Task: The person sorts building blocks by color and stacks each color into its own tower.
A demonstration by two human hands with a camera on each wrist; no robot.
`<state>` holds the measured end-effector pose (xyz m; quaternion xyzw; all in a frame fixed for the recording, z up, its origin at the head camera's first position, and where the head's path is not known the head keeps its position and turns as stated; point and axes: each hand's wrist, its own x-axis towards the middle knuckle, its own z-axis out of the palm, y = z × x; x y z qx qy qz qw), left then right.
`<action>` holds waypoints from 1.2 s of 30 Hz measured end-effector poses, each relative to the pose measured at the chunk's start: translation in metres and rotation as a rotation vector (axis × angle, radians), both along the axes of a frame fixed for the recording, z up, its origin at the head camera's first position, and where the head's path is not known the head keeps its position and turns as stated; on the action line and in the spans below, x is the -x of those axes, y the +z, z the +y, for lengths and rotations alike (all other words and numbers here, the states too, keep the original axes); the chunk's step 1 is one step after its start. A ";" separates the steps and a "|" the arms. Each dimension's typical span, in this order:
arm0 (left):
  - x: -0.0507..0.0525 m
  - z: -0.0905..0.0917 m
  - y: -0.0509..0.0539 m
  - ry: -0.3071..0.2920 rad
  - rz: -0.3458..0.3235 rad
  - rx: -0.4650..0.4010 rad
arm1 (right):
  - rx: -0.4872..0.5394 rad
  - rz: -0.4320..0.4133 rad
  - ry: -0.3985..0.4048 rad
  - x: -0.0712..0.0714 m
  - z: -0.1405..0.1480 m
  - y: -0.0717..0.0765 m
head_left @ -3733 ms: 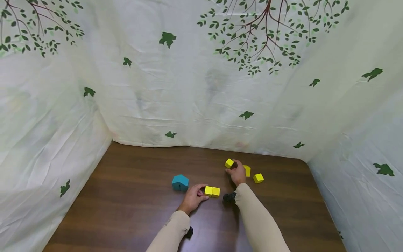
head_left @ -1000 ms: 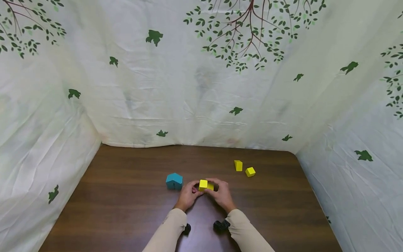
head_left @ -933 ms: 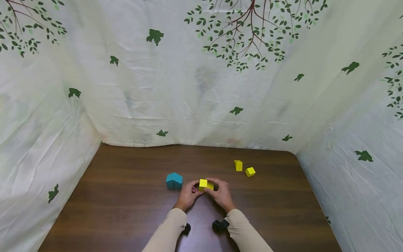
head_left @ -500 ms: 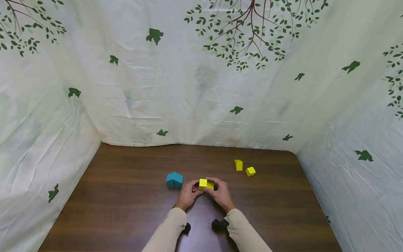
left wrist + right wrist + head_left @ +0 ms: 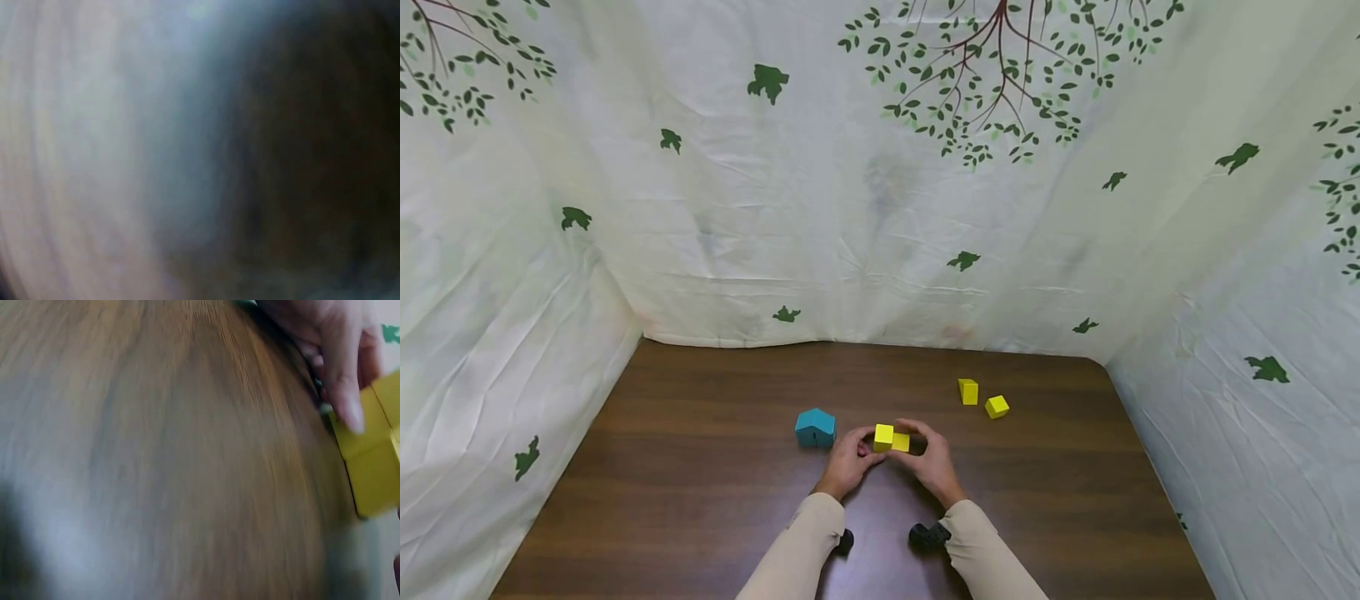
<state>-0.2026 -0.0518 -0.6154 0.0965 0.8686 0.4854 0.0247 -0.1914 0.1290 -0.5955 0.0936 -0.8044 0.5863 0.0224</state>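
Three yellow blocks stand together at mid-table. An upper yellow block sits on the left of two side-by-side lower ones; the lower right block shows beside it. My left hand pinches the lower left block between thumb and fingers, its thumb tip lying on that block in the right wrist view. Around the right side of the blocks, my right hand has its thumb and fingers spread, seemingly apart from them. The left wrist view is too blurred to make out.
A teal block shape with a peaked outline stands left of the left hand. Farther back on the right lie two yellow blocks, one wedge-like, the other tilted. White leaf-printed curtains border the brown table.
The right hand brought a yellow block from the back right onto the left block of the pair. In the last half second its fingers spread slightly; the left hand stays put.
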 end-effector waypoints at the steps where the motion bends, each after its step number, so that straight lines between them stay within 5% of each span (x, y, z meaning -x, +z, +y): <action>1: 0.000 0.000 0.000 0.002 -0.003 0.001 | 0.013 -0.006 -0.004 -0.003 0.002 0.004; 6: 0.000 0.001 0.001 0.011 -0.028 -0.005 | 0.012 -0.042 -0.091 -0.007 0.027 0.003; 11: 0.000 0.001 0.000 0.011 -0.042 0.002 | 0.009 -0.011 -0.249 -0.001 0.066 -0.014; 17: 0.001 0.000 -0.001 0.009 -0.020 0.002 | -0.012 0.026 -0.481 0.011 0.109 -0.017; 20: 0.001 0.000 -0.001 0.007 -0.016 0.001 | -0.053 0.044 -0.536 0.021 0.127 -0.015; 24: 0.001 0.000 -0.001 0.007 -0.012 0.000 | -0.155 0.058 -0.501 0.038 0.143 -0.008; 30: 0.001 -0.001 -0.001 0.002 0.008 -0.007 | -0.277 -0.009 -0.313 0.060 0.153 0.002; 36: 0.002 -0.001 -0.004 0.002 0.032 0.004 | -0.294 -0.119 -0.237 0.068 0.155 -0.001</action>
